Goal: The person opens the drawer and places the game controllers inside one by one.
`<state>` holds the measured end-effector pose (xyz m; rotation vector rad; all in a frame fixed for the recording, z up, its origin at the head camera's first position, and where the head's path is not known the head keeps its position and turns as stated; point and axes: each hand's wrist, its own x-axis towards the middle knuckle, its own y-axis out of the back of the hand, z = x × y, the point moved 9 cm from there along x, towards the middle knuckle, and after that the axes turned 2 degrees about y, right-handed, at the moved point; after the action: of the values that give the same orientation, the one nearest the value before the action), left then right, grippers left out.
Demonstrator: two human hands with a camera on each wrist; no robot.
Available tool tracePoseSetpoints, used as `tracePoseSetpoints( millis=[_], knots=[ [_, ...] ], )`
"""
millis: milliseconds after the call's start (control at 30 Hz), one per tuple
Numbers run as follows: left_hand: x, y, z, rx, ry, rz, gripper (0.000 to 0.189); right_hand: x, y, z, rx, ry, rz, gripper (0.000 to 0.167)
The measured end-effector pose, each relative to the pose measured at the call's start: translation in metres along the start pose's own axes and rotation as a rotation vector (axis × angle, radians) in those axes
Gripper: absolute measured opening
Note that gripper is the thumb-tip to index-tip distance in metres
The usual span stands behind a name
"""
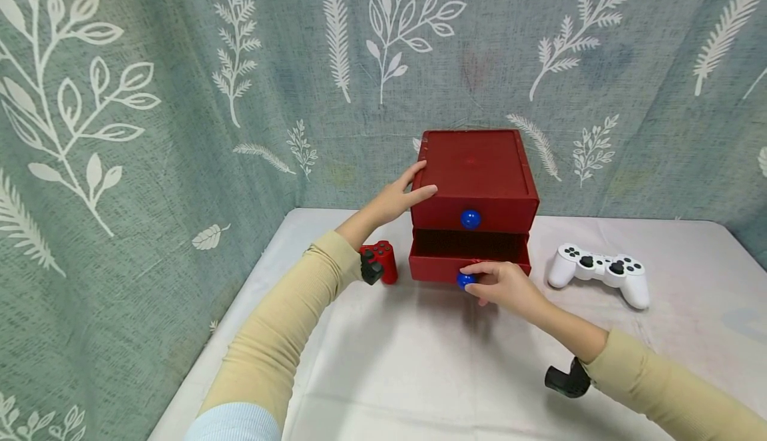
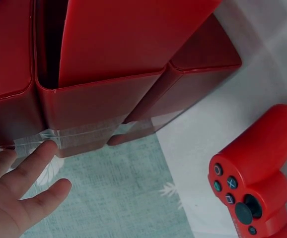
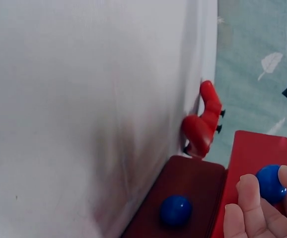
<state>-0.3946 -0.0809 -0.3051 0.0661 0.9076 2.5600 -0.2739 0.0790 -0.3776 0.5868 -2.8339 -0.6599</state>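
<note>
A red cabinet (image 1: 471, 161) with stacked drawers stands on the table. Its middle drawer (image 1: 434, 269) is pulled part way out; the upper drawer (image 1: 437, 214) is closed. My right hand (image 1: 506, 288) pinches the blue knob (image 3: 270, 184) of the middle drawer between thumb and fingers. In the right wrist view, a lower drawer (image 3: 195, 181) with its own blue knob (image 3: 176, 210) is closed. My left hand (image 1: 392, 201) is at the cabinet's upper left edge, its fingers spread and extended. From the left wrist view, the fingertips (image 2: 46, 148) lie close to the cabinet's side.
A red game controller (image 1: 383, 261) lies left of the cabinet, beneath my left wrist. To the right is a white game controller (image 1: 599, 269). A white cloth (image 1: 407, 374) covers the table. Green leaf-patterned curtains (image 1: 269, 61) hang behind and at the left.
</note>
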Motion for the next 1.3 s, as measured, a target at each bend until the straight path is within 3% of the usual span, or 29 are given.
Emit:
tracePoseSetpoints(
  millis=[1000, 1300],
  knots=[
    [0.0, 0.001, 0.002, -0.003, -0.009, 0.007, 0.071, -0.019, -0.009, -0.012, 0.001, 0.061, -0.043, 0.034],
    [-0.003, 0.001, 0.002, 0.004, -0.007, 0.014, 0.072, -0.021, -0.014, -0.016, 0.007, 0.087, -0.144, 0.037]
  ],
)
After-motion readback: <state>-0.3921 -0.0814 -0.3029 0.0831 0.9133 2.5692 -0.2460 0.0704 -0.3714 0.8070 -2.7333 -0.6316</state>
